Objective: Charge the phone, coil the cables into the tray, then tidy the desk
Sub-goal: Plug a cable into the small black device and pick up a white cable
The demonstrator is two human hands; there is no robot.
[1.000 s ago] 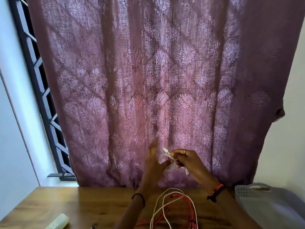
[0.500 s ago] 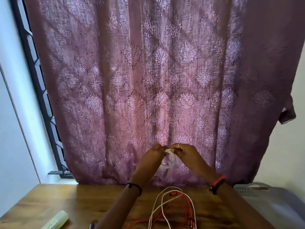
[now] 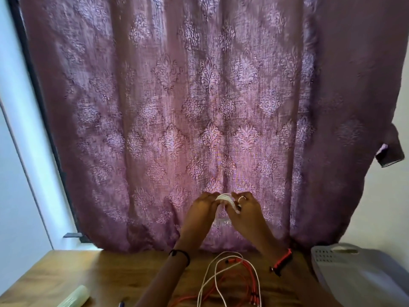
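Your two hands are up in the air above the desk (image 3: 77, 269). A purple curtain (image 3: 177, 107) hangs behind the desk. Your left hand (image 3: 200, 209) and your right hand (image 3: 247, 209) are close together. Both hold the white coil (image 3: 224, 199), a small bunch of cable wound into loops. Your fingers curl round it on each side, so it sits between your hands. The bottom of the loops hangs under your fingers and looks blurry.

On the desk, right below your hands, a loose white cable (image 3: 208, 278) lies in long bends. A red cable (image 3: 245, 269) lies mixed in with it. I cannot tell if the loose white cable joins the coil. The grey tray (image 3: 358, 273) sits at the right end of the desk. It has little holes along its rim. A pale tube (image 3: 75, 298) lies at the near left corner of the desk.
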